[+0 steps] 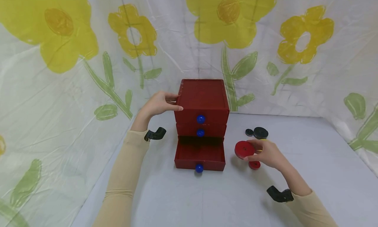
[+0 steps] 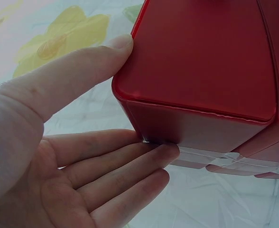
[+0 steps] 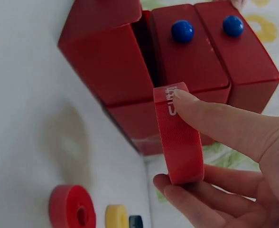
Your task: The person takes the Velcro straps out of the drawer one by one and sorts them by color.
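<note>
A dark red chest of drawers (image 1: pixel 202 95) with blue knobs stands mid-table, its bottom drawer (image 1: pixel 200 151) pulled out. My left hand (image 1: pixel 160 103) rests on its upper left front corner; in the left wrist view the thumb touches the front face and the straight fingers lie along the side. Between thumb and fingers, my right hand (image 1: pixel 267 153) holds a large red tape roll (image 3: pixel 180 137) above the table, right of the drawer. White lettering and a woven texture show on its rim. Below that hand lies a smaller red roll (image 1: pixel 254 165).
Behind the right hand lie a large black roll (image 1: pixel 261 133) and a small black roll (image 1: pixel 249 132). A yellow roll (image 3: pixel 116 216) is mostly hidden by the hand in the head view. A flower-printed curtain (image 1: pixel 165 30) hangs behind the white table (image 1: pixel 177 200).
</note>
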### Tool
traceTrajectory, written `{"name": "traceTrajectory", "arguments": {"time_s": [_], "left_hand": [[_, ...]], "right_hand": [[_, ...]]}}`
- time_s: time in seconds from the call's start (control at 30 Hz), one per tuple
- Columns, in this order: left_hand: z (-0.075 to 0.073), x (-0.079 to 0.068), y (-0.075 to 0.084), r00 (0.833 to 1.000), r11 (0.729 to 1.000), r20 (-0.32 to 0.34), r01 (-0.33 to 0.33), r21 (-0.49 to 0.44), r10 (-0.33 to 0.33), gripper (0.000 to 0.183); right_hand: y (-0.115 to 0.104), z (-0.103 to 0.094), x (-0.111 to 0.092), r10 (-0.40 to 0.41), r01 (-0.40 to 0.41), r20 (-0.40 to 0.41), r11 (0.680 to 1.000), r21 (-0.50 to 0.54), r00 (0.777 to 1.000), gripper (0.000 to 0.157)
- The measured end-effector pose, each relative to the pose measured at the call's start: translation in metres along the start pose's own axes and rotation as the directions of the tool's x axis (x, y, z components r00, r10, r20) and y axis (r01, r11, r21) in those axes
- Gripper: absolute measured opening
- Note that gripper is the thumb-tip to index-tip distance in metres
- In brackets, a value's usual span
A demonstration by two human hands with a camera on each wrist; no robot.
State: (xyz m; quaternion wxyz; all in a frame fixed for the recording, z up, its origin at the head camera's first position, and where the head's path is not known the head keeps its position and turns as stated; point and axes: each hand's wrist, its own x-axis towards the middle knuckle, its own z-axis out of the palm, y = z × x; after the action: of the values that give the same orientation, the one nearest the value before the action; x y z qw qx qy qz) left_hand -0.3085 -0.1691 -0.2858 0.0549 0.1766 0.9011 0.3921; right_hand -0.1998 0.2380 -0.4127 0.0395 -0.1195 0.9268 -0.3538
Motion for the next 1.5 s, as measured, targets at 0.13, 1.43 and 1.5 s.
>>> {"name": "traceTrajectory", "arguments": {"time_s": [0.13,1.43,1.5], "left_hand": [[0.0,0.001,-0.001,1.0,1.0,0.005,0.004,-0.005,-0.004,0.071],[0.0,-0.002,0.001,1.0,1.0,-0.001,-0.013,0.016,0.013,0.069],[0.0,-0.002,0.0,1.0,1.0,-0.001,-0.013,0.014,0.013,0.069]], "right_hand": [[0.007,0.0,-0.005,0.009,-0.009,-0.004,1.0,0.002,1.0,0.071],[0.084,-0.019,-0.042,0.122,-0.118,0.07,0.992,-0.049,0.99,0.078],[0.086,-0.019,-0.043,0.131,-0.128,0.071,0.991,-0.047,0.989,0.078]]}}
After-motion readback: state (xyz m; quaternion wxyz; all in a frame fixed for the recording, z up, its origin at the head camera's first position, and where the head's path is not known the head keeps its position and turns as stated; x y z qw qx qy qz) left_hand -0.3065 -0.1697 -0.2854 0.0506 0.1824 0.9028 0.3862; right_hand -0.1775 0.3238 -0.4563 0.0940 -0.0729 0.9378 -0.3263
